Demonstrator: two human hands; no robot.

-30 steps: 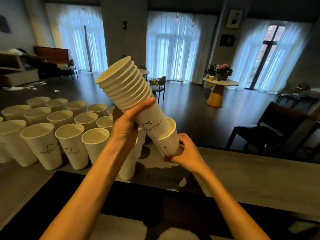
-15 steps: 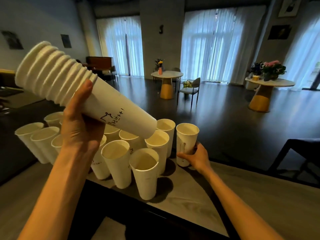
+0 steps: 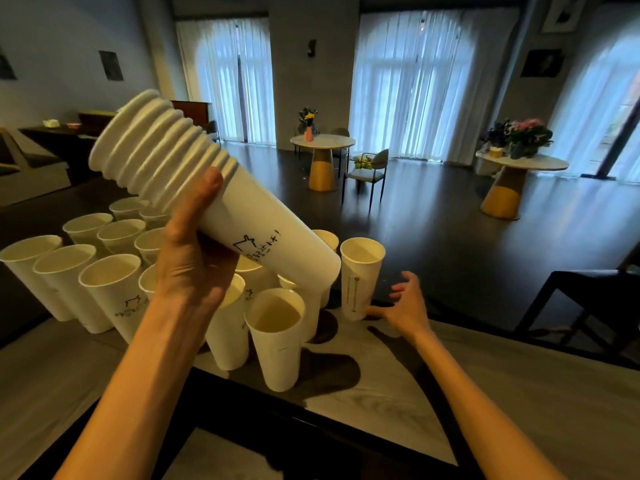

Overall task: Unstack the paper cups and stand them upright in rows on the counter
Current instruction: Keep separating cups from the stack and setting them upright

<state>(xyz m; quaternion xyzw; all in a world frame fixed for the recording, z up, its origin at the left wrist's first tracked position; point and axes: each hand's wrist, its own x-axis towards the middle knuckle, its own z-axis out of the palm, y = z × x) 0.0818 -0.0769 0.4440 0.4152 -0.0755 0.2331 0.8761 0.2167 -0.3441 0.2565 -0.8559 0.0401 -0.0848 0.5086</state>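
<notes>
My left hand [image 3: 194, 268] grips a tilted stack of white paper cups [image 3: 194, 188], rims up to the left, base pointing down to the right. Several single white cups stand upright in rows on the grey counter [image 3: 519, 393] below the stack. The rightmost cup [image 3: 360, 278] stands upright at the row's right end. Just to its right, my right hand [image 3: 401, 306] hovers with fingers spread, a fingertip close to the cup's base, holding nothing. Another upright cup [image 3: 277, 341] stands nearest to me.
The counter's far edge runs behind the cups, with a drop to the dark floor. A dark chair [image 3: 581, 306] sits beyond the counter on the right. Round tables with flowers [image 3: 323, 142] stand far back. A dark recessed panel [image 3: 311, 445] lies in the counter near me.
My right hand set the single cup upright at the right end of the row and let go, its fingers now spread beside it. My left hand kept holding the stack.
</notes>
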